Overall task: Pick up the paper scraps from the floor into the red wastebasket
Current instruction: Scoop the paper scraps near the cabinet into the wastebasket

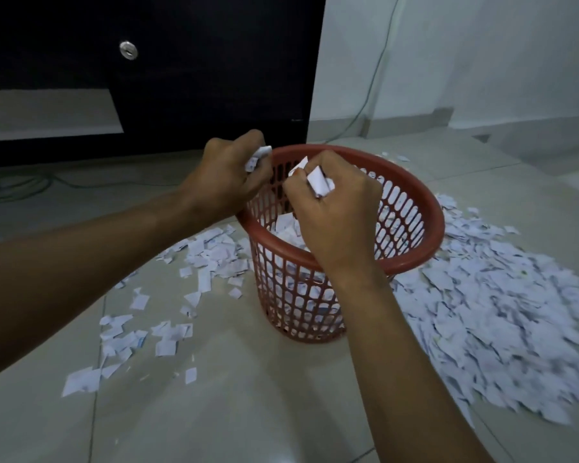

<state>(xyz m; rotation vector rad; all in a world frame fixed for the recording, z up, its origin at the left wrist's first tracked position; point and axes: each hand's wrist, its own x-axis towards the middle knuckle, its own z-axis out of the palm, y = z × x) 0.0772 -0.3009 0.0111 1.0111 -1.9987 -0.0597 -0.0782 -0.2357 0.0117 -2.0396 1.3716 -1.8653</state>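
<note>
Pale floor tiles (pixel 234 412) run back to a black cabinet (pixel 181 78) with a round metal lock (pixel 128 50), and a white wall (pixel 482 55) stands on the right with a thin cable (pixel 375 78) hanging down it; green cord (pixel 20 188) lies coiled along the cabinet's foot. Paper scraps (pixel 502 312) are heaped thickly on the floor right of the red wastebasket (pixel 411 228), with a thinner scatter to its left. The basket stands upright on the tiles, its slotted wall showing white scraps piled inside. Over its rim, the left hand (pixel 228 175) is clenched around a bunch of scraps, and the right hand (pixel 335 208) likewise grips a crumpled wad above the opening.
</note>
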